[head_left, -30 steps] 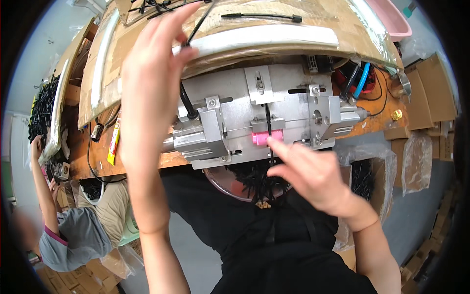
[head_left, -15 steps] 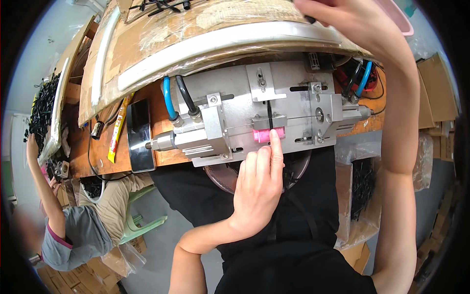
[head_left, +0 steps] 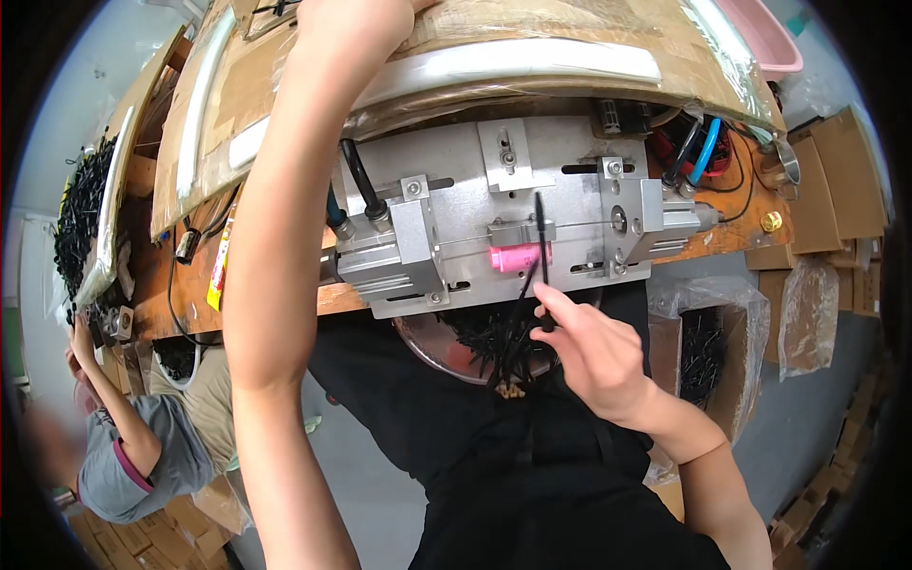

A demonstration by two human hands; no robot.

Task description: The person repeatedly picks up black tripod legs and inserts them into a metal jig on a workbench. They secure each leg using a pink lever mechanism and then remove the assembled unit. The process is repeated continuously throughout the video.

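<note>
My right hand (head_left: 603, 366) pinches a thin black stick (head_left: 542, 228), held upright in front of the metal fixture (head_left: 570, 209). A second dark stick (head_left: 518, 318), blurred, slants down beside it towards the bowl. Just behind the sticks lies a pink block (head_left: 513, 257) at the fixture's middle. My left hand (head_left: 356, 24) reaches far forward over the cardboard-covered board (head_left: 532, 24); its fingers are cut off by the upper edge. Below the fixture, a see-through bowl (head_left: 415, 348) on my lap holds many black sticks.
Metal cylinders (head_left: 389, 275) with hoses flank the fixture on a wooden table (head_left: 166, 304). At right stand a plastic-lined box (head_left: 750, 380) of black sticks and a metal cup (head_left: 784, 163). A co-worker (head_left: 152, 456) sits at left beside another pile of sticks (head_left: 85, 209).
My left hand has left the pink block and swung forward over the board. My right hand has come back from the far right to the fixture's front. The stick at the block has been lifted away.
</note>
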